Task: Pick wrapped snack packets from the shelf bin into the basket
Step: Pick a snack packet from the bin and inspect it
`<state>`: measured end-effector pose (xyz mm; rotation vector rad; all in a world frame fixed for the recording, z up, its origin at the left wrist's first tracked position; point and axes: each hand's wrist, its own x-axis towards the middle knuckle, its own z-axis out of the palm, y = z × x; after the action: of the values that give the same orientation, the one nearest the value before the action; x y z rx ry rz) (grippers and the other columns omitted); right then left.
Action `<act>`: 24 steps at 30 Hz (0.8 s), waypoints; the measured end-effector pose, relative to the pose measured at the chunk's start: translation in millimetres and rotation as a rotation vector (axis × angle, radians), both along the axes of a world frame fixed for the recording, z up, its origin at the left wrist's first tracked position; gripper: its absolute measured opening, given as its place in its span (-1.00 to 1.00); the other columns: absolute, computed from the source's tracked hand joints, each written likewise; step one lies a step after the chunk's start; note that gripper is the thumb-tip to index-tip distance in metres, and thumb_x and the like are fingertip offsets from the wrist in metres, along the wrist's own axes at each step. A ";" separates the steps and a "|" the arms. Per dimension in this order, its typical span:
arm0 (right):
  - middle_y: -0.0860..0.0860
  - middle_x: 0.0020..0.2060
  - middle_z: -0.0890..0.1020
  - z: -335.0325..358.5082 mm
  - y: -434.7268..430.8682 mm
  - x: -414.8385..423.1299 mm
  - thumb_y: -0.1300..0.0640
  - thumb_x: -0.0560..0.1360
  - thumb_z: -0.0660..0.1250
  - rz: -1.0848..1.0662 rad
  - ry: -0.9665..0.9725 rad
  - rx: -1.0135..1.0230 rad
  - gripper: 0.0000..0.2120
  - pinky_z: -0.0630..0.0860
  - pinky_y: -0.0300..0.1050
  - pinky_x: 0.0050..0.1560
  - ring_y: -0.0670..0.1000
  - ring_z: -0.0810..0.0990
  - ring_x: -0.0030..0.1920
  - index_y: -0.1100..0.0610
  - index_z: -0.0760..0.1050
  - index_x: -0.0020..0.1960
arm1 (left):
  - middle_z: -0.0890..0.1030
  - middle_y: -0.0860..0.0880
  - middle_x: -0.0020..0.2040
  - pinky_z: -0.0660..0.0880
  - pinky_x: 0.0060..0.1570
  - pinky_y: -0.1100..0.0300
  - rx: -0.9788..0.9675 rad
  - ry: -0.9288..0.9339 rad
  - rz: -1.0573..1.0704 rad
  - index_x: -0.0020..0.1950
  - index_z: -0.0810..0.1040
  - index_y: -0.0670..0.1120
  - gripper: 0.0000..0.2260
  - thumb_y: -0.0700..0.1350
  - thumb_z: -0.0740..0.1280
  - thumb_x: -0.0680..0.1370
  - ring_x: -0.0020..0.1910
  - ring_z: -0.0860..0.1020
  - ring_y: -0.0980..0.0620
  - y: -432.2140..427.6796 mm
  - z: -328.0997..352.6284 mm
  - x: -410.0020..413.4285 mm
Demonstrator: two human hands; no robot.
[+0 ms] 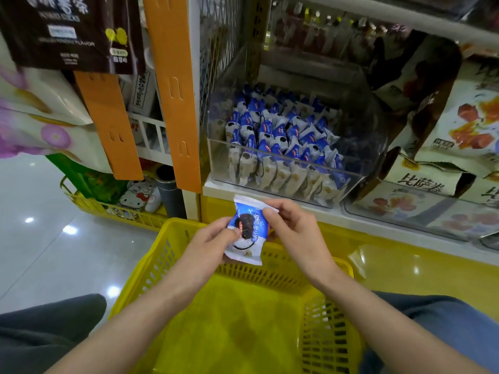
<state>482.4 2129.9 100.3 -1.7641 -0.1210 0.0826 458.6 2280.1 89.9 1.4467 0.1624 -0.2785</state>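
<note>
One snack packet [247, 228] is out of the shelf bin [353, 168] and held in the air between both hands, just above the far rim of the yellow basket [172, 238]. Its long axis runs near upright in view, the top seal toward the shelf and the lower seal toward the person. The left hand [213, 238] pinches the packet's left side, thumb across the printed face. The right hand [294, 228] pinches the upper right corner, fingers [267, 211] curled over the edge. Both hands are equally near it. The basket's open floor lies straight below and toward the body, so letting go here should probably drop the packet in. The remaining packets [280, 139] stand packed in the bin.
</note>
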 end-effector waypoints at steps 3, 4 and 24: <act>0.00 -0.33 0.63 7.3 -2.3 4.8 0.23 0.50 0.31 0.013 -0.009 0.034 -0.92 0.52 -0.27 -0.36 -0.11 0.56 -0.35 0.08 0.49 -0.13 | 0.70 0.01 -0.12 0.52 -0.07 0.13 -0.078 0.022 -0.061 -0.08 0.65 0.01 -0.87 -0.09 0.30 0.49 -0.09 0.63 0.05 3.9 1.0 2.0; -0.01 -0.34 0.63 8.1 -2.3 4.1 0.22 0.49 0.32 0.021 -0.022 0.018 -0.93 0.52 -0.25 -0.36 -0.10 0.57 -0.35 0.08 0.49 -0.15 | 0.70 0.03 -0.12 0.52 -0.13 0.24 -0.073 0.005 -0.085 -0.05 0.63 -0.02 -0.88 -0.08 0.32 0.47 -0.11 0.63 0.10 5.4 1.5 2.0; 0.14 -0.38 0.57 78.7 60.4 144.2 -0.02 0.50 0.33 0.080 -0.241 -0.912 -0.64 0.34 -0.25 -0.35 0.08 0.54 -0.32 0.29 0.52 -0.25 | 0.67 0.17 -0.16 0.45 -0.30 0.47 -0.043 -0.222 0.250 -0.02 0.54 0.03 -0.92 -0.09 0.26 0.55 -0.17 0.61 0.26 56.2 31.4 12.0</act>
<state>626.7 2190.3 179.0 -2.6771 -0.3725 -0.0270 470.6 2336.3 121.3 1.3873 0.1535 0.0818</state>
